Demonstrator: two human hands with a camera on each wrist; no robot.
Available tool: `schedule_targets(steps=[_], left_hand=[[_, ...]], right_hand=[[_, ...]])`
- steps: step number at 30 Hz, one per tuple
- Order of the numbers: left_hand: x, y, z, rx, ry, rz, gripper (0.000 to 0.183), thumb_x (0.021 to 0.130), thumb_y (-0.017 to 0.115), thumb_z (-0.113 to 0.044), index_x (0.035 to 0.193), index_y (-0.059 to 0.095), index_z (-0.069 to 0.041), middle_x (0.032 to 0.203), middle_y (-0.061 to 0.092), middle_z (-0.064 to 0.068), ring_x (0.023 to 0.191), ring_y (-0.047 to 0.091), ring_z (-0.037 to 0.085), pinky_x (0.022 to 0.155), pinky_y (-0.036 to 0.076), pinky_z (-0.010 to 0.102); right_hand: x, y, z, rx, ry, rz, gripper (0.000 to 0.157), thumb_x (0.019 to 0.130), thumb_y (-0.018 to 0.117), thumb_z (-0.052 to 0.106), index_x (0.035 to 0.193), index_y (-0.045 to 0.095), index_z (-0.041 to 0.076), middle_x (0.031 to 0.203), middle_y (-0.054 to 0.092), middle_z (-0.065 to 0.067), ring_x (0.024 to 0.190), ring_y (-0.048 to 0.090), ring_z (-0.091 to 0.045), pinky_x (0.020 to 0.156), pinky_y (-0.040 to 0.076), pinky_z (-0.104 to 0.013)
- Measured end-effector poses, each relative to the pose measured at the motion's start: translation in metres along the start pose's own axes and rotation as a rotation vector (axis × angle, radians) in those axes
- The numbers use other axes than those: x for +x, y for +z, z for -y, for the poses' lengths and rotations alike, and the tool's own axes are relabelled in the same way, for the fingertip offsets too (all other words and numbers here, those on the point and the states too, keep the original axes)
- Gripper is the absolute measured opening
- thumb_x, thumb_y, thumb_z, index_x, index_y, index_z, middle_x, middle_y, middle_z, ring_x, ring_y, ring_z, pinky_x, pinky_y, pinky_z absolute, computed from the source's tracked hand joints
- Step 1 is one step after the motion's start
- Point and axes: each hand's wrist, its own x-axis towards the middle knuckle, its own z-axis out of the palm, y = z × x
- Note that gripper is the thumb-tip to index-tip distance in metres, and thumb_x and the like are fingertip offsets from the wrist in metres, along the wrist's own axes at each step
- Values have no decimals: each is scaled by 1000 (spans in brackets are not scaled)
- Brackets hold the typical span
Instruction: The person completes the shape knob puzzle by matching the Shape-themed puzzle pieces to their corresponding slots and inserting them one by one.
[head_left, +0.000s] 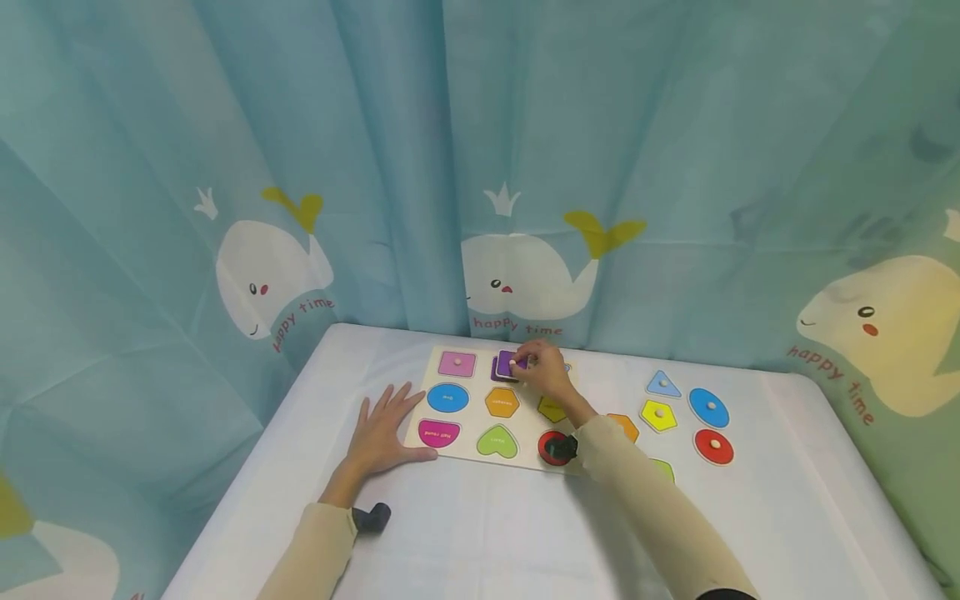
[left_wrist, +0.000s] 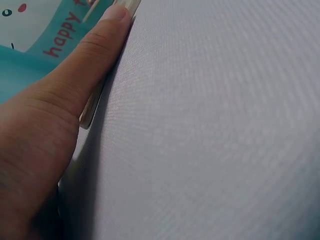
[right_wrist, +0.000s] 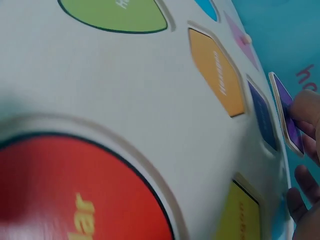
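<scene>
A wooden shape puzzle board lies on the table, with printed recesses in several colours. My right hand pinches the small knob of a purple four-sided puzzle piece. In the right wrist view this purple piece is tilted and raised off the board, beside the dark purple recess. A pink piece with a knob sits in the far left recess. My left hand lies with fingers spread at the board's left edge; in the left wrist view its straight thumb rests along the board's side.
To the right of the board lie loose knobbed pieces: a light blue triangle, a yellow pentagon, a blue oval and a red circle. My right forearm partly covers an orange piece and a green piece. A whale-print curtain hangs behind the table.
</scene>
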Motion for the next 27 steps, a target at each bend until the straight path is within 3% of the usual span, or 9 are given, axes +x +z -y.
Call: schedule_targets(steps=[8,16,27], left_hand=[[0,3,0,6,-2,7,110,68,81,-71,158,43,-21,168,29,10,157,13,39,121,2,69],[0,2,0,2,1,0,109,68,81,-69,157,44,-20,168,29,11,156,13,40,121,2,70],[3,1,2,7,-4,5,109,68,82,-68,157,43,-20,168,29,11,156,13,40,120,1,70]], right_hand=[[-1,13,-8,-62,25,6,9,87,77,9,94,79,2,117,70,-16,118,56,-35,111,31,-51],[0,15,-8,-92,36,14,11,88,78,14,94,78,5,120,69,-15,117,50,-36,106,34,-53],[4,20,-7,-122,48,22,12,88,78,16,95,78,6,125,69,-12,120,48,-38,110,27,-58]])
